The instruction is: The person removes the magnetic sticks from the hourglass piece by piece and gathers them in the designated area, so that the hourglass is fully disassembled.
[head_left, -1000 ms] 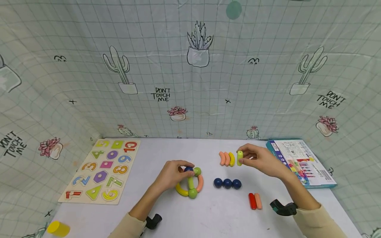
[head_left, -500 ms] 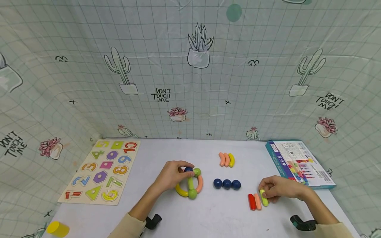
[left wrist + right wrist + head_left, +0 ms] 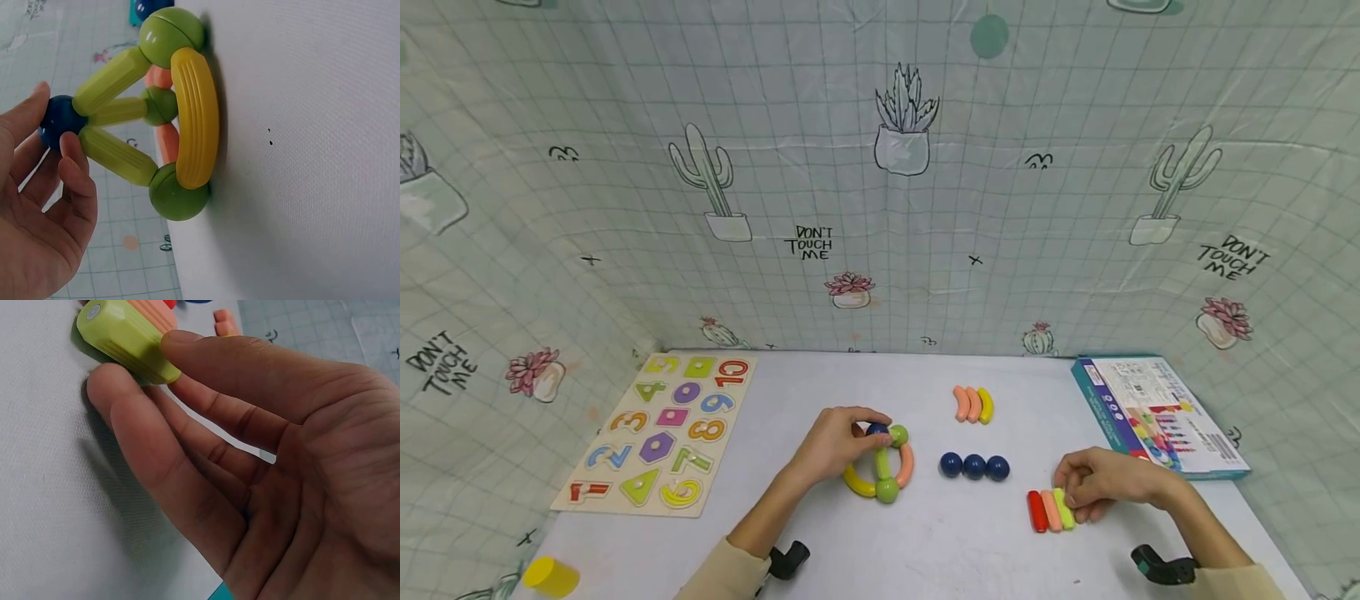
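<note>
Got blue balls (image 3: 974, 467) on the white worktop (image 3: 940, 554) between left grip (image 3: 835, 443) and right grip (image 3: 1107, 479), number board (image 3: 651, 418) left of both.

number board (image 3: 652, 407): left | ball-and-rod model (image 3: 883, 465): centre | balls (image 3: 974, 467): right of model | box (image 3: 1161, 417): far right

"DON'T TOUCH ME" up on the cloth, and a full run from 1 to 10 below!
And there it is in black hand-drawn capitals on the checked cloth backdrop (image 3: 1037, 208): DON'T TOUCH ME, once at far left, once near the middle, once at right, with little x marks dotted between. Down to the number puzzle board (image 3: 681, 437) at left, and here come the digits: 1 red, 2 blue, 3 orange, 4 green, 5 yellow-green up one side; 6 yellow, 7 green, 8 orange, 9 blue, 10 red up the other! Over at right, the flat box (image 3: 1206, 423) carries a barcode and print too small to read.
</note>
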### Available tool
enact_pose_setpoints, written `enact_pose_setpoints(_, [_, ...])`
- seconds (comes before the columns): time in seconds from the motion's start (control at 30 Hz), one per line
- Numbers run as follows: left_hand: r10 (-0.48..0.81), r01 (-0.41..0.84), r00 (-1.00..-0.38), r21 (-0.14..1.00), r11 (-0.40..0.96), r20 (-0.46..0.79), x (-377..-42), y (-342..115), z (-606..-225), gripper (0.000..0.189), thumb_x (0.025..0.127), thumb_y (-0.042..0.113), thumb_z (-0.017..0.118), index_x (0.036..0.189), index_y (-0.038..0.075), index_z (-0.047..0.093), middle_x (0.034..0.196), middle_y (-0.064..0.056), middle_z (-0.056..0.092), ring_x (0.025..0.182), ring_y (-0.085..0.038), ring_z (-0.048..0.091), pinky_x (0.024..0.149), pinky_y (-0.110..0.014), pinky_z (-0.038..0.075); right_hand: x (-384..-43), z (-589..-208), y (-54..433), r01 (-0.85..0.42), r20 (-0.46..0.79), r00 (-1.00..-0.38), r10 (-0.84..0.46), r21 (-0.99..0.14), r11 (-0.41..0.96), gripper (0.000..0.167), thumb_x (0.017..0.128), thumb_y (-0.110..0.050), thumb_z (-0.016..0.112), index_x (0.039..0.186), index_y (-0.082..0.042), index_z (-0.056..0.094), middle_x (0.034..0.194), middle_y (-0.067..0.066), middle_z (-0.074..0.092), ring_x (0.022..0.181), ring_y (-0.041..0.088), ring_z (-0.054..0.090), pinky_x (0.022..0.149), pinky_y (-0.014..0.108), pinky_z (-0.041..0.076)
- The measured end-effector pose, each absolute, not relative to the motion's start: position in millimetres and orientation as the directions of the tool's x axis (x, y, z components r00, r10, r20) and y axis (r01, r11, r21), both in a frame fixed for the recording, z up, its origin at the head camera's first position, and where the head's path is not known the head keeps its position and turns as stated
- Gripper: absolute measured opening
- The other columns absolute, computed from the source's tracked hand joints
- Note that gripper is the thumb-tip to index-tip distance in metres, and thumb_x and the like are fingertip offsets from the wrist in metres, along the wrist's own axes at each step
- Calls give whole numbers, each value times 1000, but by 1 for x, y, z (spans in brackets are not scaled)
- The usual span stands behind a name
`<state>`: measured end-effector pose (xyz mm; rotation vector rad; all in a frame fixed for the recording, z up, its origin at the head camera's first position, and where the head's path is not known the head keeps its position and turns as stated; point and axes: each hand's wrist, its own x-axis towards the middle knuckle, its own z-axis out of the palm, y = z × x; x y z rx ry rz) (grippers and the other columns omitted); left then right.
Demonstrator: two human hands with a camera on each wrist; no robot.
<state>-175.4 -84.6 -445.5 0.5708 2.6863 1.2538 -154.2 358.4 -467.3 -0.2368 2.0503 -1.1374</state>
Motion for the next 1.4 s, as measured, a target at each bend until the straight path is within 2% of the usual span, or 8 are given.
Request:
enact_pose_setpoints(0.57, [383,280,-923,769,574,50,-175,-85,-447,31,90,32,77,115,15,76,105,3,72,80,-17,57,60,-23,47,-155,-469,358,220,-545,-667,-508,-796,564,23,91,-8,68,110,2,61,89,11,64,78,23,68,68,31,59])
enact_pose_setpoints(0.8, [387,283,-921,742,607,35,-174,-88,-450,36,87,35,79,120,20,73,103,5,72,67,-10,56,54,-24,45,-157,-463,357,191,-549,-686,-477,-769,609,23,93,-11,68,111,0,62,89,11,66,76,24,68,65,32,58])
enact_pose_setpoints(0.93, [387,290,-922,701,651,21,-173,-91,-455,40,84,36,82,120,22,72,104,2,72,62,-8,53,51,-24,42,-164,-448,345,102,-480,-759,-440,-755,648,25,96,-17,66,115,-1,62,88,13,65,73,26,64,57,32,54])
enact_pose_setpoints(1.1, [383,285,-924,688,667,12,-173,-92,-460,39,84,39,82,118,22,72,104,-1,73,65,-8,56,55,-25,44,-177,-432,297,-80,-294,-836,-462,-769,634,29,100,-25,64,118,-2,62,93,18,62,74,37,63,54,31,52])
enact_pose_setpoints(1.27, [412,263,-911,749,608,-15,-175,-92,-462,40,86,34,81,120,17,71,109,-9,71,65,-13,65,58,-27,49,-183,-428,223,-274,-120,-819,-560,-777,567,24,99,-29,65,116,-12,65,96,15,66,74,33,66,57,34,55])
enact_pose_setpoints(1.4, [455,246,-889,796,552,-41,-179,-92,-464,42,88,29,80,125,14,68,113,-11,71,73,-14,67,62,-28,52,-185,-431,171,-424,14,-776,-630,-751,506,27,99,-30,65,122,-16,65,95,1,68,79,19,67,63,30,55])
